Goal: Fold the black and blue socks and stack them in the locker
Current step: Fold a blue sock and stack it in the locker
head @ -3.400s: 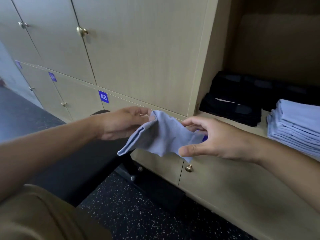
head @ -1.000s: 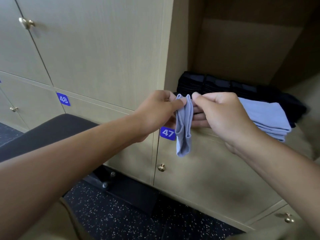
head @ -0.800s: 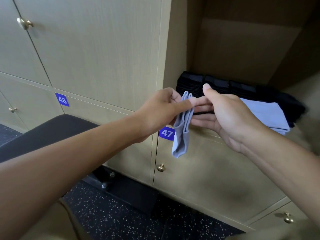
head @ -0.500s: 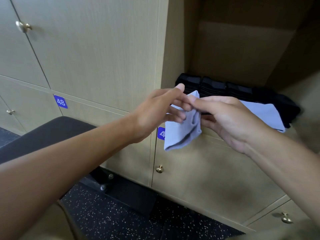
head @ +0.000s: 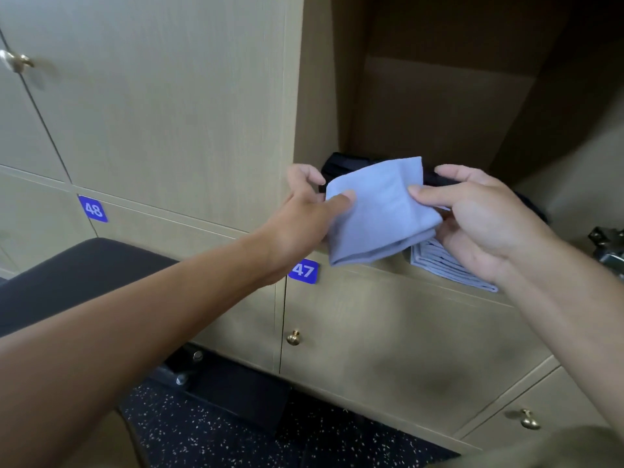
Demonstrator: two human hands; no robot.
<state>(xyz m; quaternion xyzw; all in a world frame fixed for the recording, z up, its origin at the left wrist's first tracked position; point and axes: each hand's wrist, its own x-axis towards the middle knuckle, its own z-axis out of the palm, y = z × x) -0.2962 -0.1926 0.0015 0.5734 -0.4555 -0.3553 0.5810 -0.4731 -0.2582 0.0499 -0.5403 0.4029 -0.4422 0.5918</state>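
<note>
A light blue sock (head: 381,211), folded flat into a rough square, hangs in the air just in front of the open locker (head: 439,106). My left hand (head: 304,214) pinches its left edge between thumb and fingers. My right hand (head: 486,217) pinches its right edge the same way. Behind the sock, a row of folded black socks (head: 337,163) lies on the locker shelf, mostly hidden. A stack of folded blue socks (head: 442,265) peeks out below my right hand at the shelf's front edge.
Closed locker doors with brass knobs (head: 293,337) surround the open one, with blue number tags 47 (head: 303,271) and 48 (head: 93,209). A dark padded bench (head: 77,275) stands at the lower left over a speckled dark floor. A metal object (head: 607,248) shows at the right edge.
The sock hung long and narrow from both hands a second ago. It has since been folded up into a short square and lifted toward the locker opening.
</note>
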